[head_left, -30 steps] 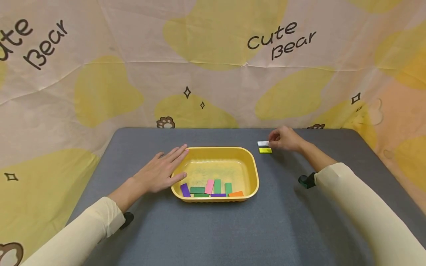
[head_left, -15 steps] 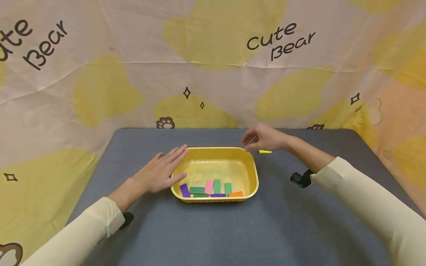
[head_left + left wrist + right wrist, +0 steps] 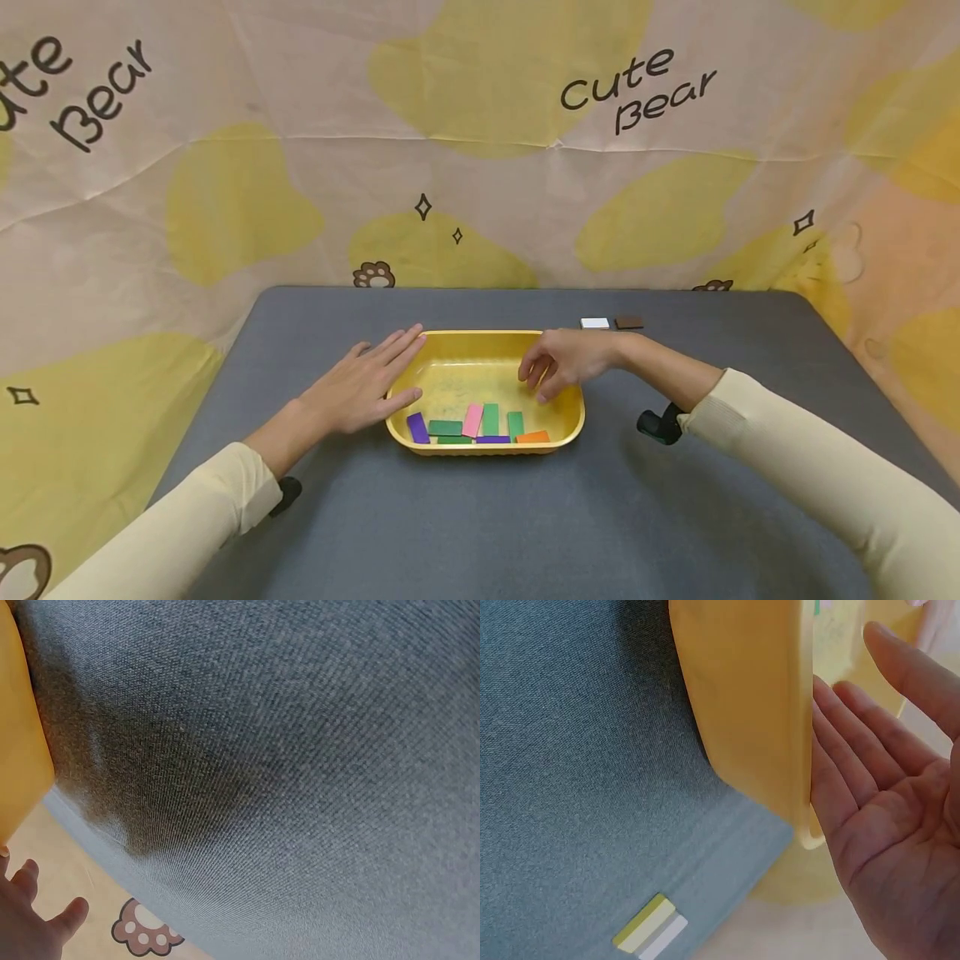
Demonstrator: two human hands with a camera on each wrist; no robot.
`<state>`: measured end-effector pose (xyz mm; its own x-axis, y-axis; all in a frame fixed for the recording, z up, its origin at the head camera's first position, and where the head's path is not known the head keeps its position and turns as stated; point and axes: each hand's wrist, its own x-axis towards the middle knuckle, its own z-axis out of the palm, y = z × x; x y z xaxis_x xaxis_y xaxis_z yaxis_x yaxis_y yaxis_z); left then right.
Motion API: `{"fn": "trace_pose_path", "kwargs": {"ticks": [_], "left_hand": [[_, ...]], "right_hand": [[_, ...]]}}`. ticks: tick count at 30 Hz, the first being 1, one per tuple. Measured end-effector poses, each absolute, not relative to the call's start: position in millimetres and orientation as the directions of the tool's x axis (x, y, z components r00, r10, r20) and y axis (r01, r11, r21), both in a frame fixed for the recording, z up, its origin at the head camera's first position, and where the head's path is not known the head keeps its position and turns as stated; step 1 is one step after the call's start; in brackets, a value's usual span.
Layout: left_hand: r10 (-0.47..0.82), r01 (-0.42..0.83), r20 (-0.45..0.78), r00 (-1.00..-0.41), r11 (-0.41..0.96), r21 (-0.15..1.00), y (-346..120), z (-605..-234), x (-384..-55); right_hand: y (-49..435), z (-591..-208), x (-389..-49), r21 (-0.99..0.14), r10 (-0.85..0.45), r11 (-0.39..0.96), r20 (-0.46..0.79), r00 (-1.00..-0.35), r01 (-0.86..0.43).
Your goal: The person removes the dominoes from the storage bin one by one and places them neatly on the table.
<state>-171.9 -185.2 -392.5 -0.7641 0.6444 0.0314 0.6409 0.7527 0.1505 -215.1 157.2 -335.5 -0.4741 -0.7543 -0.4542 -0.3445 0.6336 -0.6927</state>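
A yellow plastic tray (image 3: 495, 335) stands on the grey table. Along its near side lie several small flat blocks: purple (image 3: 417, 428), dark green (image 3: 446, 428), pink (image 3: 472, 420), green (image 3: 491, 419) and orange (image 3: 533, 437). My left hand (image 3: 367, 385) rests on the tray's left rim, fingers stretched out. Over the tray's right side reaches my right hand (image 3: 568, 360), fingers loosely bent, thumb apart. In the right wrist view its palm (image 3: 892, 817) shows bare. Behind the tray lie a white block (image 3: 595, 323) and a brown block (image 3: 628, 322).
A yellow block (image 3: 643, 922) lies beside the white one in the right wrist view; my right forearm hides it in the head view. Beyond the table's back edge hangs a patterned cloth (image 3: 480, 183).
My right hand has moved from the blocks at the back, left and toward me, into the space over the tray. The brown block now shows where that hand was. The left hand stays put.
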Motion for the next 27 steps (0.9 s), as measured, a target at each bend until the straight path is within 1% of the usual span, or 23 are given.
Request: {"fn": "trace_pose_path", "kwargs": {"ticks": [7,10,12,18,22,25,27], "left_hand": [[0.649,0.646,0.032,-0.76,0.75,0.146,-185.4,-393.1,-171.7],[0.649,0.645,0.031,-0.76,0.749,0.151,-185.6,-392.2,-171.4],[0.647,0.643,0.028,-0.762,0.75,0.154,-185.6,-391.6,-171.1],[0.643,0.638,0.023,-0.765,0.753,0.159,-186.4,-392.4,-172.0],[0.642,0.637,0.022,-0.766,0.754,0.163,-186.8,-393.1,-172.7],[0.641,0.635,0.021,-0.767,0.754,0.166,-187.1,-393.6,-172.9],[0.641,0.635,0.021,-0.767,0.754,0.171,-187.3,-393.8,-172.8]], "right_hand": [[147.5,-334.6,-211.7,-0.627,-0.692,0.716,-0.579,-0.43,-0.307],[142.2,-334.0,-210.3,-0.604,-0.666,0.743,-0.63,-0.398,-0.288],[138.9,-334.0,-210.0,-0.594,-0.66,0.751,-0.658,-0.363,-0.288],[130.4,-337.4,-208.7,-0.577,-0.646,0.762,-0.713,-0.273,-0.294],[125.2,-339.2,-207.6,-0.559,-0.619,0.783,-0.744,-0.251,-0.273],[120.3,-339.7,-207.7,-0.541,-0.606,0.791,-0.76,-0.236,-0.287],[116.4,-339.7,-207.8,-0.526,-0.601,0.789,-0.768,-0.222,-0.319]]}}
